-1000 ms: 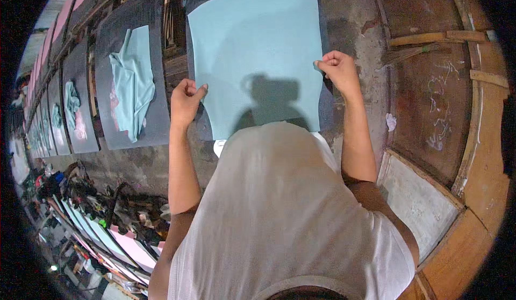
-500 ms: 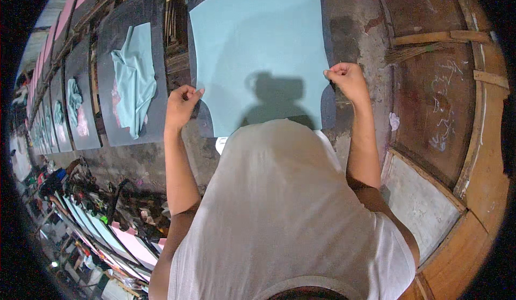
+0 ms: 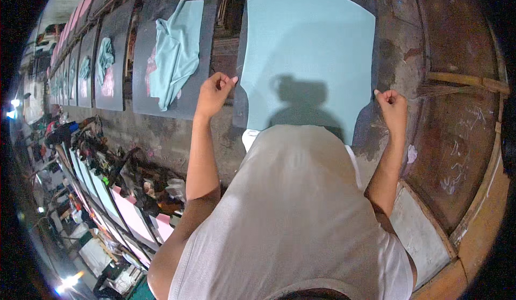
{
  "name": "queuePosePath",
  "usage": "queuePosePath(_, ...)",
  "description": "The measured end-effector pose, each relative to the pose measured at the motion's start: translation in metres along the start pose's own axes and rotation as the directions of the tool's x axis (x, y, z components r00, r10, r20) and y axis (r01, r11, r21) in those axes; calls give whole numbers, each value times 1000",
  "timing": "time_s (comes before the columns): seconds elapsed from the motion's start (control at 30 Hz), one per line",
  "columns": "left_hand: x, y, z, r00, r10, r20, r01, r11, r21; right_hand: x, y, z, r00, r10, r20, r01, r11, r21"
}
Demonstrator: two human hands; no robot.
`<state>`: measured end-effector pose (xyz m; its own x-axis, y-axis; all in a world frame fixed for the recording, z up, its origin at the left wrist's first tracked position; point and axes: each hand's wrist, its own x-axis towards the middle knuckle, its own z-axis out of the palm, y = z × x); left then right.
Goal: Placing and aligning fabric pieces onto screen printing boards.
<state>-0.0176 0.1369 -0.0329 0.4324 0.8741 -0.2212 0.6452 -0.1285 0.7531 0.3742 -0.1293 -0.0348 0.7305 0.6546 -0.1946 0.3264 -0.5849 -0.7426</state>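
Observation:
A light-blue fabric panel [image 3: 306,42] lies flat on a dark board [image 3: 242,112], its curved edge at the far side. Both near sides are cut inward like armholes. My left hand [image 3: 213,97] is closed in a pinch, fingertips at the panel's left corner above the cut-in. At the matching corner on the right, my right hand [image 3: 392,106] pinches the edge with thumb and finger, the other fingers curled. How much cloth is between the fingertips is too small to see. My shadow falls across the panel's near middle.
To the left, a crumpled light-blue cloth [image 3: 180,52] rests on another dark board [image 3: 142,95]. More such boards run off to the far left. Behind at lower left stand several pink and blue panels [image 3: 129,211]. Brown wooden boards [image 3: 457,133] line the right side.
The whole view has shifted, so the panel and boards appear further right. My hands remain at the panel's two side corners; my right hand sits lower and its fingers are more curled.

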Motion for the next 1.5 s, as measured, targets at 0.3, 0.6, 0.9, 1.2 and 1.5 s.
queuePosePath(0.3,-9,-2,20,996,-83,44,76,987,139,-17,8,3,994,104,-21,-106,991,-77)
queuePosePath(0.6,-25,42,29,901,403,-158,-336,882,330,-25,-5,-6,875,-390,-286,292,898,-330)
queuePosePath(0.9,-37,56,89,872,413,261,-473,579,664,-52,-26,35,888,-402,223,447,640,-626)
queuePosePath(1.2,-28,68,87,877,431,214,-471,676,567,-6,-76,56,862,-505,33,434,704,-563)
queuePosePath(1.5,28,54,92,837,491,240,-514,558,652,45,-80,115,809,-554,198,540,565,-624)
